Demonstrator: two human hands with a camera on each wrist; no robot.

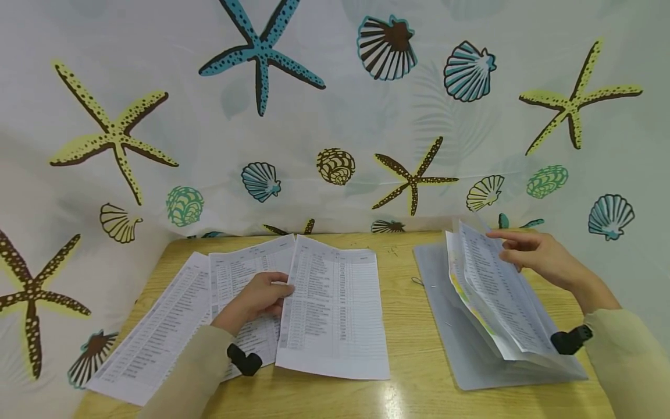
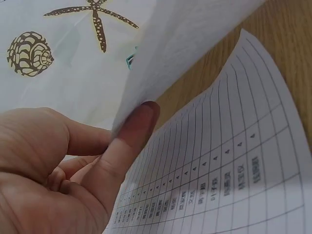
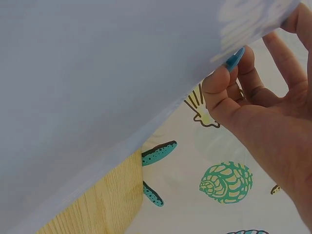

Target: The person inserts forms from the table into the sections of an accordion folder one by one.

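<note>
In the head view my left hand (image 1: 262, 298) pinches the left edge of a printed list sheet (image 1: 335, 349) between thumb and fingers. The left wrist view shows that sheet (image 2: 180, 44) raised, with another printed sheet (image 2: 219, 161) below. My right hand (image 1: 544, 256) is at the upper edge of a stack of printed papers (image 1: 502, 291), which stands tilted up over a grey folder (image 1: 460, 361). From the right wrist, fingers hold the edge of a pale bluish sheet (image 3: 107, 87), and a small blue piece (image 3: 235, 59) shows between the fingertips.
Two more printed sheets, one at the far left (image 1: 157, 331) and one in the middle (image 1: 235, 262), lie overlapping on the wooden table (image 1: 408, 326). A white cloth (image 1: 335, 116) with starfish and shells hangs behind. Yellow-green marks show on papers inside the folder.
</note>
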